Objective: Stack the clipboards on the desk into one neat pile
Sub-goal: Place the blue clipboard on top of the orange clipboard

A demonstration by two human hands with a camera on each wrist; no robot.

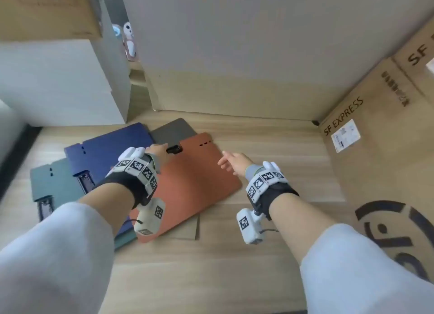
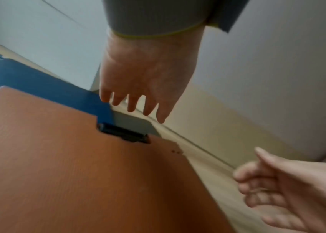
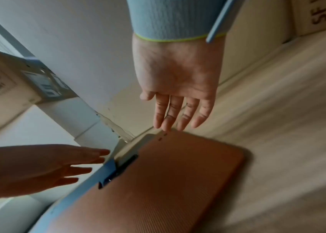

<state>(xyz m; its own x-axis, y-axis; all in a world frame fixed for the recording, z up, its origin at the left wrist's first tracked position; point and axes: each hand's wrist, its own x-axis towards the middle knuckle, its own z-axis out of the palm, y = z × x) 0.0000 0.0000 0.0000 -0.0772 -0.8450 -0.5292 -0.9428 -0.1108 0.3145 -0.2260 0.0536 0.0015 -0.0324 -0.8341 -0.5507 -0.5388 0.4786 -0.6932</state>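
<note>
I've got both hands out over the orange clipboard (image 1: 187, 184), which lies on top of the fanned boards on the desk (image 1: 270, 149), its long axis running away from me. My left hand (image 1: 156, 152) hovers by the far clip end, fingers relaxed, gripping nothing. My right hand (image 1: 234, 162) is loose too, nearest the far right corner.

Left hand (image 2: 148, 75) with fingers (image 2: 131, 104) spread above orange clipboard (image 2: 78, 173), black clip (image 2: 124, 134) at its edge, blue clipboard (image 2: 38, 82) beneath, right hand (image 2: 289, 189) loosely curled over desk (image 2: 207, 141)
</note>
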